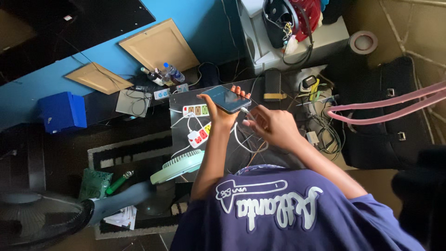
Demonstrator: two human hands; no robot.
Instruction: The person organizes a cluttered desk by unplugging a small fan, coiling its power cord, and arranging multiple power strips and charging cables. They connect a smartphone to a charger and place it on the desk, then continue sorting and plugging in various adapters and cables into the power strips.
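Note:
My left hand [218, 109] holds a dark smartphone [226, 98] flat, screen up, fingers wrapped around its edges. My right hand [269, 123] pinches the plug of a white charging cable [244, 110] at the phone's near right end. The cable loops down in white coils [241, 144] over a dark glass table [179, 100]. Under my left forearm lie two white power strips [195, 110] [197, 138] with coloured sockets.
A mint-green small fan [179, 166] sits at the table's near left. A black bag [385, 125] with pink straps [385, 109] stands right. A tangle of chargers [316, 100], a tape roll [363, 42], bottles [171, 72], a blue box [62, 111] and a floor fan [42, 218] surround the table.

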